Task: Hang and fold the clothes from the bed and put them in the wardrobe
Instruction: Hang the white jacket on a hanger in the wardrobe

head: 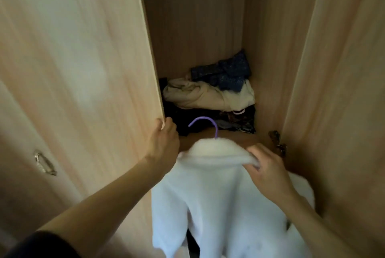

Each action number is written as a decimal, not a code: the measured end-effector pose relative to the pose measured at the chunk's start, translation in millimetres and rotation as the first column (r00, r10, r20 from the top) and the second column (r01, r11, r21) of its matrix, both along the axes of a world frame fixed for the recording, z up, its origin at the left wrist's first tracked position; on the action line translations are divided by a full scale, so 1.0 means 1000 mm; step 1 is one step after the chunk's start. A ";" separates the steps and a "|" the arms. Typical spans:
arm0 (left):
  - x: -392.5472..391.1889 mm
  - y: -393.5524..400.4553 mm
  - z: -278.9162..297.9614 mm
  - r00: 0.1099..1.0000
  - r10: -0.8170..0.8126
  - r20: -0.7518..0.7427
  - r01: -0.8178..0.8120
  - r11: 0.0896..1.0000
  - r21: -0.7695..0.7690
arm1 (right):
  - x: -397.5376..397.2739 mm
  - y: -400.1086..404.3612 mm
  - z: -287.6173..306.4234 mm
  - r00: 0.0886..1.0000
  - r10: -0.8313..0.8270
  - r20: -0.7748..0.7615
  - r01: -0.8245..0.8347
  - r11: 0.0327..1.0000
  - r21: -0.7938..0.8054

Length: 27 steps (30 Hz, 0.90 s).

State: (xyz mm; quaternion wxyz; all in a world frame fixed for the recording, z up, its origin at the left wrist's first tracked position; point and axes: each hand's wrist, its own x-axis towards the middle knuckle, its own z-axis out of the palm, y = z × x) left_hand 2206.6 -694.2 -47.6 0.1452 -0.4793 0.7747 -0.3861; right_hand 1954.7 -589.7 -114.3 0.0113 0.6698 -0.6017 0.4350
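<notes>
A white fluffy jacket (218,199) hangs on a purple hanger (210,124), whose hook pokes up above the collar in front of the open wardrobe (195,28). My right hand (268,170) grips the jacket's right shoulder and collar. My left hand (164,141) is closed around the edge of the left wardrobe door (83,70). On the wardrobe floor lies a pile of clothes: a cream garment (206,95), a dark blue patterned one (227,72) on top, and dark items underneath.
The right wardrobe door (341,90) stands open, with a metal hinge (277,141) near my right hand. A metal handle (44,162) sits on the left door. The wardrobe's upper inside shows bare wood walls.
</notes>
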 end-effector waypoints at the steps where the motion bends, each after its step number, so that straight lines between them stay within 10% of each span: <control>1: 0.002 0.008 -0.002 1.000 0.001 -0.004 -0.001 1.000 -0.012 | 0.000 0.003 0.000 1.000 0.015 0.003 -0.015 1.000 -0.008; 27: 0.307 0.260 -0.020 0.844 -0.284 -0.455 0.211 0.956 -0.204 | 0.256 0.112 0.020 0.917 0.392 -0.076 -0.396 0.917 -0.050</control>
